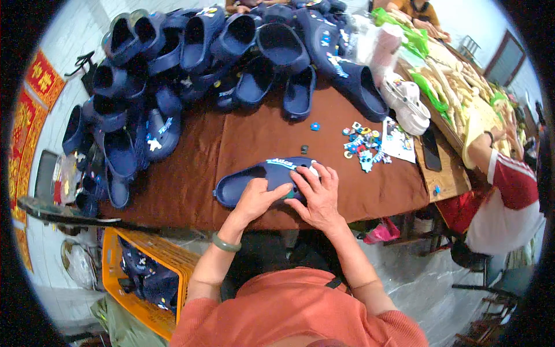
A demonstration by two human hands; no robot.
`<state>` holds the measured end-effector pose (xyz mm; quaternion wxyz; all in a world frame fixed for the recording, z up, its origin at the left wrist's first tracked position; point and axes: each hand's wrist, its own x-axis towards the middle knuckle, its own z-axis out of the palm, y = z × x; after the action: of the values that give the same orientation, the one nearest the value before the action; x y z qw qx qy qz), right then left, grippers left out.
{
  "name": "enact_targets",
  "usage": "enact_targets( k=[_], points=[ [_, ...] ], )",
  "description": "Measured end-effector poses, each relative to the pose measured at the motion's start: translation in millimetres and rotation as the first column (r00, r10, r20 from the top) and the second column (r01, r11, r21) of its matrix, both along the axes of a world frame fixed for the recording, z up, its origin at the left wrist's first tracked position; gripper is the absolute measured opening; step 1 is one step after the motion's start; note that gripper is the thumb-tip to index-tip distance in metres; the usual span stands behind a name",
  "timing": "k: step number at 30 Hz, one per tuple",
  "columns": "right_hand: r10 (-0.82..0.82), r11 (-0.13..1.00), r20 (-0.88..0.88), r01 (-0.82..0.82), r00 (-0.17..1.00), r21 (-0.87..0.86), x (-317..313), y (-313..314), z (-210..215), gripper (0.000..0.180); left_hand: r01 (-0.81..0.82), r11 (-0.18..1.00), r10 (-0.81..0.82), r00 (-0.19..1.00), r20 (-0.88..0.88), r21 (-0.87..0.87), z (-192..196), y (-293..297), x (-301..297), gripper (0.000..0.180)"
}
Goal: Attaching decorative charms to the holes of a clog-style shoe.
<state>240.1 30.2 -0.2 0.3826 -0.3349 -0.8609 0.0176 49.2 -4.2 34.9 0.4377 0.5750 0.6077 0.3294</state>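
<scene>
A navy blue clog [236, 186] lies on its sole on the brown cloth in front of me, toe to the right. My left hand [257, 199] grips its near side, the thumb reaching right and the other fingers partly hidden in the foot opening. My right hand [319, 195] is closed over the toe part, fingers bent onto the upper. A bit of green shows between the two hands; what it is I cannot make out. Pale blue and white charms sit along the clog's far side. Just beyond lie a small dark piece [304, 149] and a blue shoe charm [315, 126].
Colourful shoe charms [364, 141] lie heaped at the right, beside a white card [400, 140], a black phone [431, 150] and white clogs [406, 105]. Navy clogs [202, 40] are piled along the back and left. An orange crate [111, 263] stands lower left. A co-worker's arm [481, 156] reaches in at right.
</scene>
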Motion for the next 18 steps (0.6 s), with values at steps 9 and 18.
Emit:
enact_targets(
  k=[9, 18],
  points=[
    [0.046, 0.997, -0.034, -0.044, 0.998, 0.066, -5.4, 9.0, -12.7, 0.069, -0.122, 0.989, 0.103, 0.975, 0.199, 0.084, -3.1, 3.9, 0.4, 0.024],
    [-0.494, 0.839, 0.096, 0.503, 0.864, -0.206, 92.0, 39.6, -37.4, 0.08, -0.288, 0.956, 0.288, 0.957, 0.023, 0.052, -30.0, 14.9, -4.3, 0.041]
  ],
)
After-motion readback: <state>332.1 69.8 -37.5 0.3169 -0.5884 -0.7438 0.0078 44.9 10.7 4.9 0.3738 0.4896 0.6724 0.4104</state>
